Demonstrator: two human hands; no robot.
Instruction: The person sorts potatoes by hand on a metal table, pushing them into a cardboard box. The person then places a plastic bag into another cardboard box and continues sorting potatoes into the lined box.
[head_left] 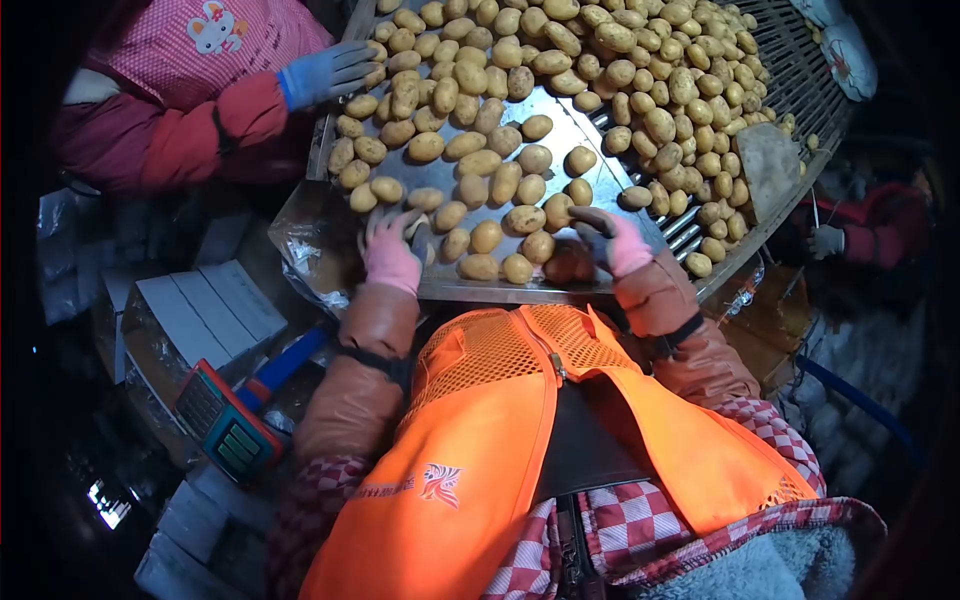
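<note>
Many potatoes (485,236) lie on a metal sorting table (560,112), spread loosely near me and heaped at the right over slats. My left hand (394,248), in a pink glove with dark fingers, is at the table's near left edge with its fingers apart, just below a few potatoes. At the near right, my right hand (617,240), in a similar glove, reaches inward beside the potatoes with its fingers apart. A dark round potato (570,262) lies next to it. Nothing shows inside either hand.
A co-worker's blue-gloved hand (326,74) touches potatoes at the upper left. Another person's gloved hand (826,241) is at the right. A flat stone-like piece (768,172) rests by the heap. Lower left are a scale (228,422) and a box (212,310).
</note>
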